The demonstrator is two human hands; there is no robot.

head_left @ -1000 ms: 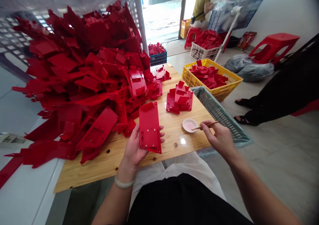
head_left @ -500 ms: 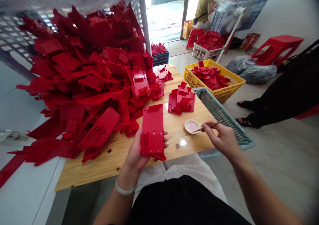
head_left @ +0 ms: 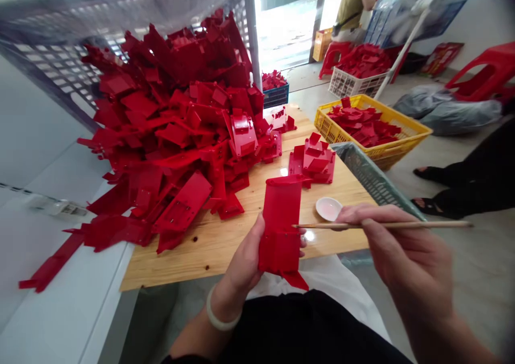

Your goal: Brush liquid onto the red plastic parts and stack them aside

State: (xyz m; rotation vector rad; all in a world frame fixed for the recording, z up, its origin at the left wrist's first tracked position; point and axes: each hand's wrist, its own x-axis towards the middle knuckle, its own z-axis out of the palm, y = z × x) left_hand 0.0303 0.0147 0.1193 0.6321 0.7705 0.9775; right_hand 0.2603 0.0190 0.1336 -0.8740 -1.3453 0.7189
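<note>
Left hand (head_left: 247,262): grasping a red plastic panel (head_left: 279,230), palm behind it, fingertips showing past its right edge; a pale bangle (head_left: 219,313) sat on the wrist.
Right hand (head_left: 406,256): clenched on a thin wooden stick (head_left: 402,225), held level between thumb and fingers.
Stick tip: reached across the upper panel face; contact could not be told.
Panel position: held up over the near edge of the wooden table (head_left: 193,262), bent flaps at its lower end.
Small white dish (head_left: 329,209): on the table near the right edge, just beyond the right hand, with pale contents.
Red plastic heap (head_left: 181,133): piled over the table's left side, spilling past its left edge and against a white perforated crate (head_left: 60,74).
Assembled red plastic part (head_left: 317,162): on the table toward the far edge, apart from the heap.
Yellow crate (head_left: 402,116): on the floor beyond the far right corner, holding red pieces.
Risk, slip: the panel looked thin and was held by one hand, so a knock from the stick could have sent it down onto the table.
Risk, spill: a hurried reach toward the dish could have tipped it.
Risk, slide: the loose, steep heap could have shifted if a piece were pulled from low down.
</note>
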